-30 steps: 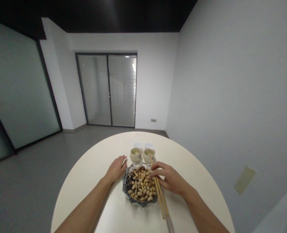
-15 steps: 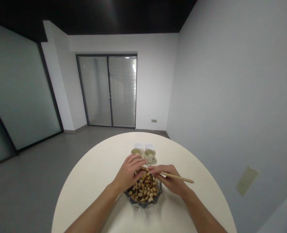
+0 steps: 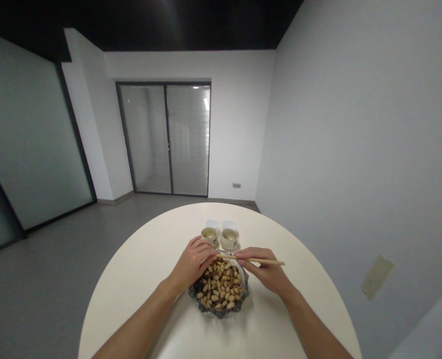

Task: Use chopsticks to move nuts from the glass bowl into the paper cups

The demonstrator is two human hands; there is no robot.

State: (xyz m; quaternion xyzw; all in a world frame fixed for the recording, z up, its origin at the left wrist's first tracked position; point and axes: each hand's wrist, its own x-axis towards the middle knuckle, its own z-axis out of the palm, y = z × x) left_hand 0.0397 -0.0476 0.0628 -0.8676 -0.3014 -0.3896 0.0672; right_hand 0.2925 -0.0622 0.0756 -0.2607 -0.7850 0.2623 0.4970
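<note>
chopsticks (image 3: 226, 257) have swung level, lower centre, left hand (image 3: 191, 263) and right hand (image 3: 268, 273) pinching them; slack fingers could drop them onto nuts (image 3: 221, 288).

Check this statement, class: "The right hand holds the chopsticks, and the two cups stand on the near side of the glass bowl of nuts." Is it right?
Not quite: the two cups stand beyond the glass bowl of nuts, on its far side, as the head view shows. The right hand does hold the chopsticks.
</note>
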